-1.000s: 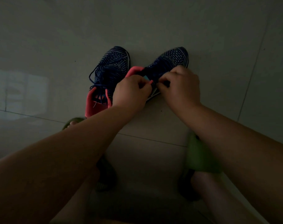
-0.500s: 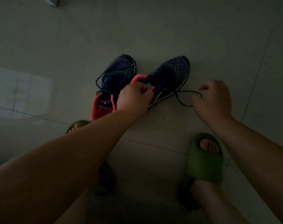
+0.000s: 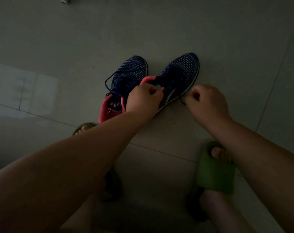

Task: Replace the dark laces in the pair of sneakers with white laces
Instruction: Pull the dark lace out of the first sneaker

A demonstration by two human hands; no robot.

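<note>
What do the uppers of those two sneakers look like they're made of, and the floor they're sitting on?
Both sneakers, left one and right one, look like knitted fabric: dark blue with a fine pale woven pattern, matte. Their collars look like pink padded textile. The floor seems glazed tile: pale, with thin grout lines and a soft sheen.

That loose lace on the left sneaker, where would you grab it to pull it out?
Pinch the dark lace at its big free loop, coming from the shoe's outer left side. The loop stands clear of the left sneaker there, while both hands work on the other shoe.
</note>
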